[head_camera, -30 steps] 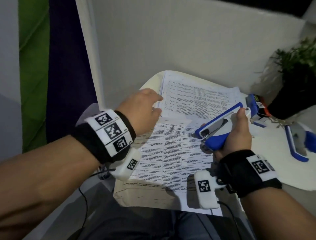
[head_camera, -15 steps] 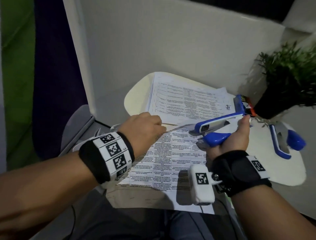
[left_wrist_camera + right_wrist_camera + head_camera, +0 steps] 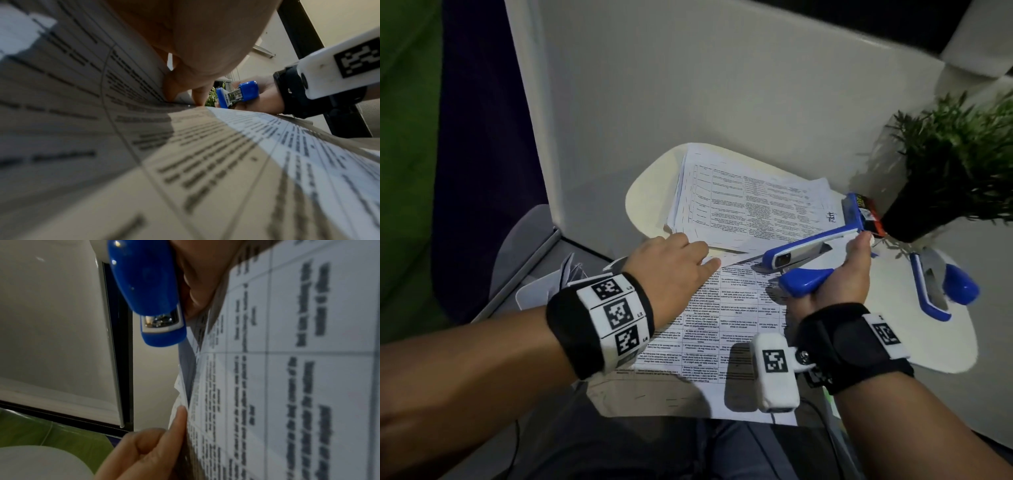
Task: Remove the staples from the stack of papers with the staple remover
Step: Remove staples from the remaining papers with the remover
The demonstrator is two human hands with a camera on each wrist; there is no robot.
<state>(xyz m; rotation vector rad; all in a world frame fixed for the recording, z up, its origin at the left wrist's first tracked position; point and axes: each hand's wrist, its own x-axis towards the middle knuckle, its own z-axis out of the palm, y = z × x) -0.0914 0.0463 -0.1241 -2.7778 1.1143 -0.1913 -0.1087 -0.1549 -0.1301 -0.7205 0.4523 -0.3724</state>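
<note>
Your right hand is wrapped round the blue staple remover, thumb on its upper arm, the tool's mouth gaping and aimed left over the printed sheets. Your left hand lies with fingers curled down, fingertips pressing the far edge of the near stack of papers; it grips nothing that can be seen. That stack lies in front of you, overhanging the near edge of the desk, and a second pile sits further back. No staple can be made out in any view.

Paper this thin is likely light, floppy and quick to tear, so keep the flat of your fingers just beside the staple and hold the sheets down rather than pinching them. The remover looks stiff and smooth; squeeze from the rear of the handles, where you have it now.

Off to the right lie another blue tool and a potted plant.
</note>
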